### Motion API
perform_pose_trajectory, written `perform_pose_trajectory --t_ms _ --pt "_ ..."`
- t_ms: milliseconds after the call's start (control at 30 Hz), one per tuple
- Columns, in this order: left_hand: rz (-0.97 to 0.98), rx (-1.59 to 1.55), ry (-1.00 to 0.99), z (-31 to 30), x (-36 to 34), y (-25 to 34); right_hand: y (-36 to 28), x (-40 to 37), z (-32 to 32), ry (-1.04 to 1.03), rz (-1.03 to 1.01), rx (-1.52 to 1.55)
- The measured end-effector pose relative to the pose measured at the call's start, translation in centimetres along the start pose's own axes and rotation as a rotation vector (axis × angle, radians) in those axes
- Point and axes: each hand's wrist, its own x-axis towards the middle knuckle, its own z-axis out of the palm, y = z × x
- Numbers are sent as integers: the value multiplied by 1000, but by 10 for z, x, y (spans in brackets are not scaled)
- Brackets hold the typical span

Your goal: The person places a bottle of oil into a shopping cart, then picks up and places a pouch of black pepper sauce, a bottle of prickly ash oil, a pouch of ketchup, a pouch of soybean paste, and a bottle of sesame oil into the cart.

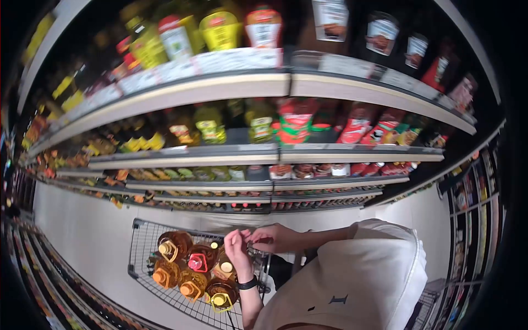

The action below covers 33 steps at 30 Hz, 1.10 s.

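My left hand [238,250], with a black band on its wrist, is raised at the cart's right side, its fingers loosely bent and apart. Reaching in from the right, my right hand [273,237] has its fingertips close to the left one's, fingers loosely spread. Nothing shows in either hand. Below and left of them stands a wire shopping cart [144,226] holding several large bottles of amber oil. Among these are a red-capped bottle [199,260], an orange-capped bottle [191,288] and a yellow-capped bottle [221,300], the last nearest my left wrist.
Ahead, a long shelf unit [220,88] carries rows of bottles and pouches, blurred at the top. Pale floor [82,220] runs between it and the cart. Further shelves [467,203] stand at right, and more [44,269] at lower left.
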Motion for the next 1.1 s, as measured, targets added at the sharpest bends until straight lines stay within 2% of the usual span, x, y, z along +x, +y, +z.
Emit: perform_pose_trajectory --t_ms 67,133,200,300,467,600,667,733,800,867,1000,1067,1100 --pt "-118 76 -228 59 -14 -26 2 -44 -42 89 -34 15" --pt "-368 67 -406 115 -32 -41 9 -87 -79 151 -57 21" --pt "-434 4 -476 164 -50 -65 16 -117 -109 300 -68 -13" --pt "-502 -17 -517 218 -70 -94 22 -163 -161 344 -62 -53" --pt "-706 -324 -462 272 -105 -141 26 -221 -220 359 -55 -42" --pt "-854 -436 -551 283 -119 -159 29 -245 -228 478 -17 -137" --pt "-892 -430 -509 282 -123 -160 36 -251 -220 546 5 -161" --pt "-904 -454 -582 283 -123 -154 31 -255 -208 613 -13 -113" --pt "-933 -469 -613 290 -125 -144 15 -262 -201 783 -19 77" --pt "-852 -264 -751 299 -124 -139 10 -275 -207 845 1 77" --pt "-787 -357 -881 301 -127 -147 25 -329 -248 1242 -12 85" --pt "-759 -329 -854 298 -130 -158 12 -354 -272 1300 -63 149" --pt "-811 -355 -802 301 -132 -159 15 -364 -282 1328 -92 157"
